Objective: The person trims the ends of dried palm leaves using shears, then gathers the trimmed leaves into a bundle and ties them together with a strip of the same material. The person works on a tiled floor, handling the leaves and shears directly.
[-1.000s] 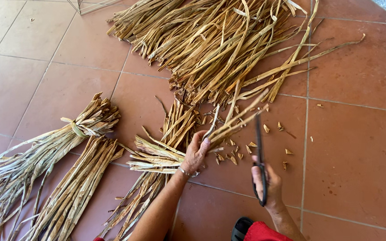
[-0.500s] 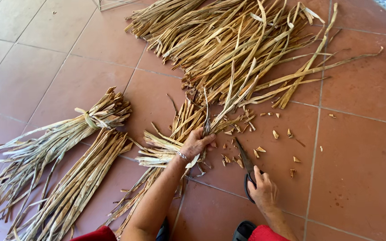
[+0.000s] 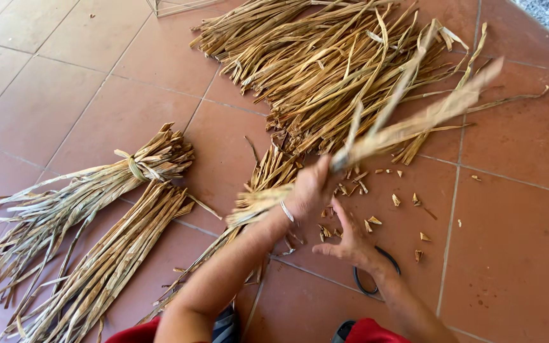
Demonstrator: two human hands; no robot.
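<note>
Left hand (image 3: 309, 190) — closed around a dried leaf strip (image 3: 414, 124), gripped near its cut end and held raised above the floor; the strip runs up and to the right from the fist, blurred along its length, its far tip over the large pile. A thin bangle (image 3: 287, 211) sits on the wrist.

Right hand (image 3: 351, 244) — open, fingers spread, palm toward the floor, holding nothing; it hovers just beside the left wrist, over the tile. Whether it touches the floor cannot be told.

Scissors (image 3: 376, 279) — dark looped handles show on the tile just under and behind the right wrist; the blades are hidden by the hand.

Loose pile of dried strips (image 3: 325, 63) — large, untied, fanned across the upper middle of the floor.

Small cut heap (image 3: 268, 184) — shorter strips with even ends, lying below the large pile and partly under the left forearm.

Tied bundle (image 3: 96, 184) — on the left, bound with a strip knot near its upper end.

Second bundle (image 3: 122, 248) — just beside and below the tied one, lying parallel; no binding can be made out.

Trimmings (image 3: 395, 200) — small cut scraps scattered on the tile right of the hands.

Terracotta tile floor (image 3: 516, 254) — bears everything listed.
</note>
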